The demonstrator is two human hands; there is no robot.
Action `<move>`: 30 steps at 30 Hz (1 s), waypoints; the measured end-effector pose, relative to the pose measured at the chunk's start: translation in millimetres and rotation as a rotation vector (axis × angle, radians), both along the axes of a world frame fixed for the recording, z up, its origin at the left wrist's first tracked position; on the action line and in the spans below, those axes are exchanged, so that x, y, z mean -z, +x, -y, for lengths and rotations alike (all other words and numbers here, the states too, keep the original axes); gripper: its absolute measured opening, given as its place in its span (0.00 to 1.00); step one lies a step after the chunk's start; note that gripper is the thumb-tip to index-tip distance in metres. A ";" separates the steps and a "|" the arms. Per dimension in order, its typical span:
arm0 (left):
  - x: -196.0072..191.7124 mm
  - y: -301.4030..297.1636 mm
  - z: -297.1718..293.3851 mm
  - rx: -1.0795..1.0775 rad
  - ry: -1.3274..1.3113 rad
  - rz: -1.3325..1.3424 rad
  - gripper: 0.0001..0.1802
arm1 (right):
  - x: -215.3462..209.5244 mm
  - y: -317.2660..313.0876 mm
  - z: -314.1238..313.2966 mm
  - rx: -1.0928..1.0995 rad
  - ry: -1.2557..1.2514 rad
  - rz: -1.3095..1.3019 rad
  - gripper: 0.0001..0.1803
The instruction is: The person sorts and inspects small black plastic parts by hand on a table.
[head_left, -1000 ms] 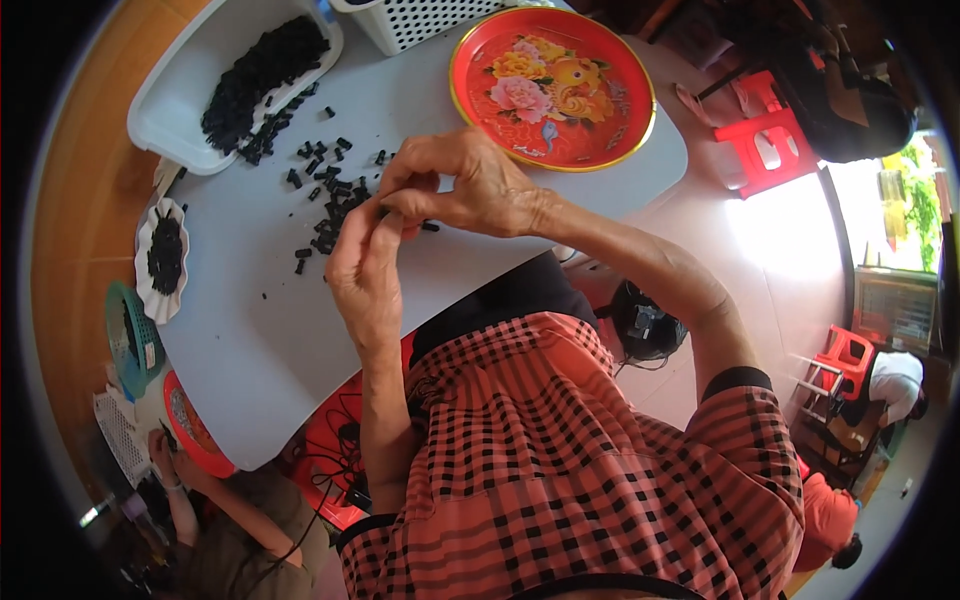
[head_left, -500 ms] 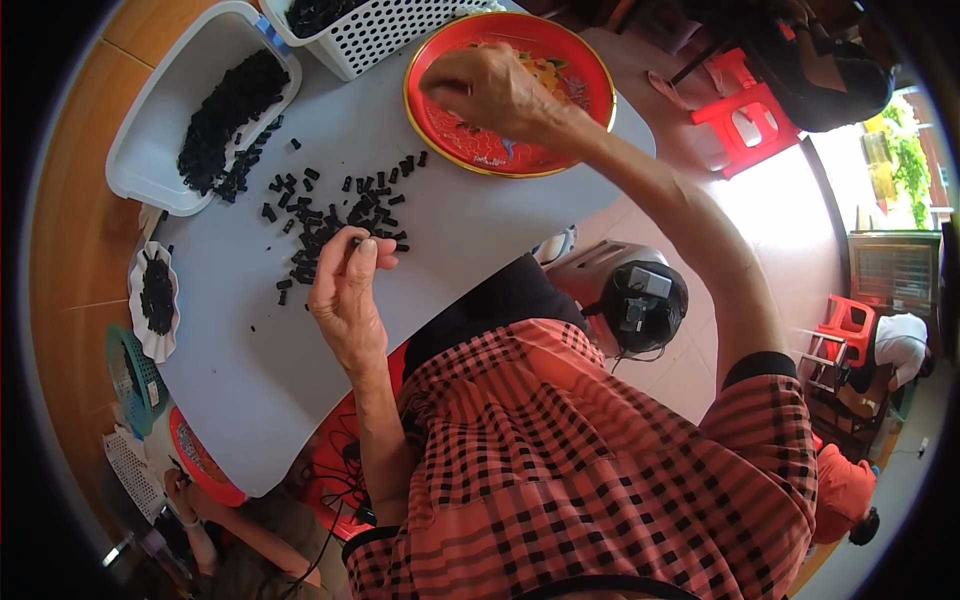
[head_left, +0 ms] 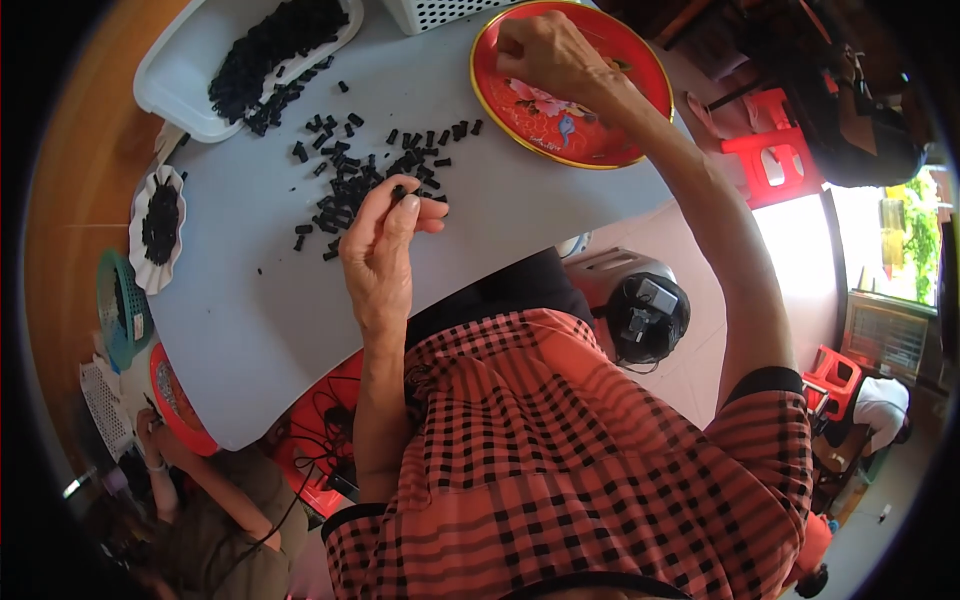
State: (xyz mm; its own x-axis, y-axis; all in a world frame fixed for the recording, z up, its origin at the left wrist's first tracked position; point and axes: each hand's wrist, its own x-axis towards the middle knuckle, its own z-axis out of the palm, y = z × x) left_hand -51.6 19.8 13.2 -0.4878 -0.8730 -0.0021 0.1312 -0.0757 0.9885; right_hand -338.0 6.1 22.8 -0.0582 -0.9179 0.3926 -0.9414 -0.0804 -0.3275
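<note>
- A small black piece (head_left: 399, 192) is pinched between thumb and fingertips of the left hand (head_left: 378, 255), above the table's near side; a light, steady pinch should suit something so short.
- Loose black pieces (head_left: 345, 190) lie scattered just beyond those fingers; holding the wrist clear of them would avoid knocking any astray.
- The right hand (head_left: 550, 58) is over the red tray (head_left: 640, 92), its fingers curled in; I cannot tell whether they hold anything, as the knuckles hide the tips.
- Over the tray, a low hand well inside the gold rim seems safest against bounces.
</note>
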 end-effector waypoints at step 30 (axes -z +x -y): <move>5.1 15.3 11.9 0.023 -0.002 -0.088 0.12 | 5.8 149.3 -27.4 -0.307 0.096 1.076 0.03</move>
State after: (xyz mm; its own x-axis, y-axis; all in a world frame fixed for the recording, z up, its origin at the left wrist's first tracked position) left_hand -36.3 7.8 8.1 -0.5062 -0.8613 0.0438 0.2162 -0.0775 0.9733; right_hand -188.6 33.5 17.0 -0.0902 -0.9754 0.2013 -0.1093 -0.1912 -0.9754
